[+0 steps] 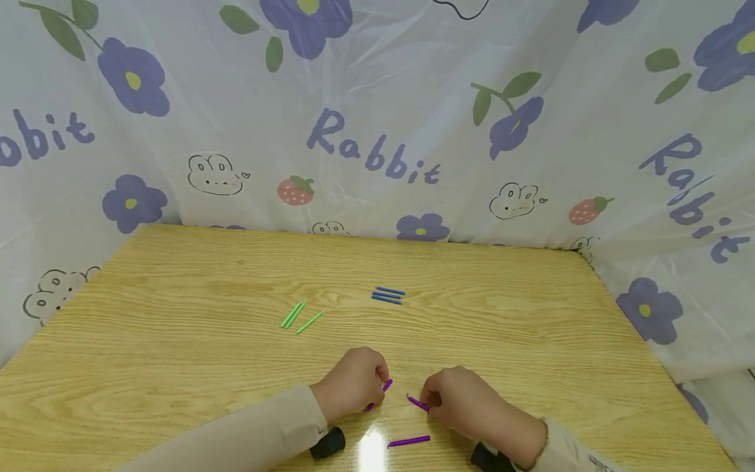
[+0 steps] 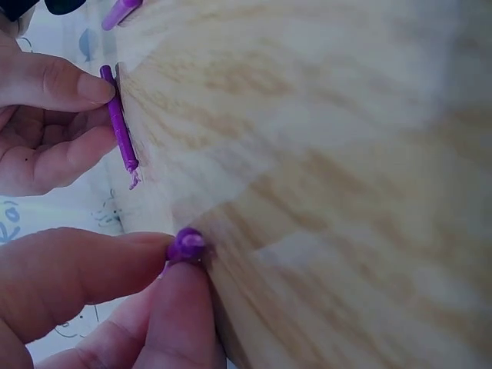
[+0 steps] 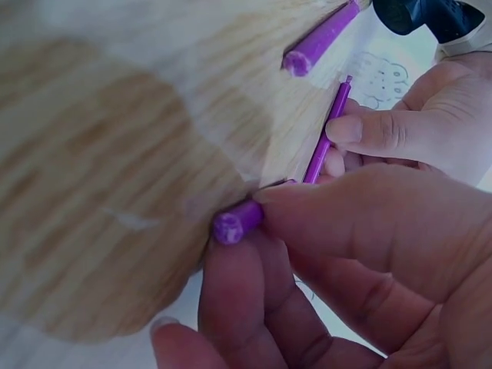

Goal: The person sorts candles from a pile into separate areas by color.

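Note:
Near the front of the table, my left hand (image 1: 354,383) pinches a thin purple candle (image 1: 387,385) between thumb and fingers. In the left wrist view that candle (image 2: 188,244) points end-on to the camera, close to the wood. My right hand (image 1: 466,401) pinches a second purple candle (image 1: 418,403), its wick end pointing left towards the other hand. Its blunt end (image 3: 231,227) faces the camera in the right wrist view, with the fingertips right at the table surface. Between the wrists, a third purple candle (image 1: 409,442) lies loose on the wood, wick end to the left.
Three green candles (image 1: 309,322) lie left of centre on the wooden table (image 1: 501,314). Farther back, three blue candles (image 1: 387,295) lie side by side. A printed cloth (image 1: 377,78) hangs behind the table. Black wrist mounts (image 1: 328,443) sit under both sleeves.

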`<state>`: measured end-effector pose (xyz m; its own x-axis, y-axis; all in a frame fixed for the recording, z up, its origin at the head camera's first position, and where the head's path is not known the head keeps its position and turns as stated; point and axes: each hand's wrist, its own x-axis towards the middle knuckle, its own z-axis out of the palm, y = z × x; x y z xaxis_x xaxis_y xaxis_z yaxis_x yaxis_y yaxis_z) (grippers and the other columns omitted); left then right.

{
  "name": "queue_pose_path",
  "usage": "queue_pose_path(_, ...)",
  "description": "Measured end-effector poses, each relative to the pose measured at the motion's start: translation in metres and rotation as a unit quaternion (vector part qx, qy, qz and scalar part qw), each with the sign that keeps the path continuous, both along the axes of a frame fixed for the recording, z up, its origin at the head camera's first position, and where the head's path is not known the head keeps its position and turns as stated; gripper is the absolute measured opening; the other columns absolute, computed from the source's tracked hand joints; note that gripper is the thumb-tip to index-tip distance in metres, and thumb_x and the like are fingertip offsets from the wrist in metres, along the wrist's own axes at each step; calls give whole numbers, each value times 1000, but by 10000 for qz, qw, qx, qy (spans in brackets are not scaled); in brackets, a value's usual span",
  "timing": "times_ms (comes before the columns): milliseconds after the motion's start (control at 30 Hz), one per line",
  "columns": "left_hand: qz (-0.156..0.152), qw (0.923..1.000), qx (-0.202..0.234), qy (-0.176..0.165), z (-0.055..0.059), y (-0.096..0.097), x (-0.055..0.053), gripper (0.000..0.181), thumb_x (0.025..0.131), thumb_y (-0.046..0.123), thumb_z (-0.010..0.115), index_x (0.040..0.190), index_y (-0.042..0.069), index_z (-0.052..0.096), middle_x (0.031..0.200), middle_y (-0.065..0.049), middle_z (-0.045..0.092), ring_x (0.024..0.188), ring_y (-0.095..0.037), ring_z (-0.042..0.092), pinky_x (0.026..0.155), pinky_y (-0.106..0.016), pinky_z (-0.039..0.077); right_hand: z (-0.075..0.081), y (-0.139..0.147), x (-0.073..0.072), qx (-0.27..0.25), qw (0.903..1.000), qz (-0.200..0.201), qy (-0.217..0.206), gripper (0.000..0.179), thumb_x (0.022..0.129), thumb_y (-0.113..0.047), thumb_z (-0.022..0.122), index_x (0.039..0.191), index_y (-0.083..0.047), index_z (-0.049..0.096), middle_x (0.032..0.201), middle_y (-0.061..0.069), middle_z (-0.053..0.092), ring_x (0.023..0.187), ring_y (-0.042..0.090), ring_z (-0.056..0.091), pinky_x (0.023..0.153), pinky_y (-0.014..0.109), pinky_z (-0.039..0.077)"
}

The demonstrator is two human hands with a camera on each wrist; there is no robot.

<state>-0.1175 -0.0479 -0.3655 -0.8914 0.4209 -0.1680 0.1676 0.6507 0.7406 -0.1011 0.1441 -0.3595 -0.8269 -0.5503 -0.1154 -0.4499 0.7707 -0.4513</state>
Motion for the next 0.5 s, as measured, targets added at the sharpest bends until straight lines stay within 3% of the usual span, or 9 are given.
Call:
queue_pose_path(233,-26,10000,-60,4,0,1,-1,16,64,-11,63,74,1,59,56,0,51,46,-8,46,46,-21,40,-1,1,-2,35,10000,-60,29,12,68,-3,63,70,-14,65,62,-15,50,55,2,40,52,19,37)
queue_pose_path(500,-45,9998,-206,-3,-1,3,-2,16,65,-10,65,74,2,61,65,0,52,55,-11,46,48,-22,40,3,5,-8,-220,9991,-373,-5,11,69,-3,65,75,-12,67,66,-11,55,59,3,44,54,21,39)
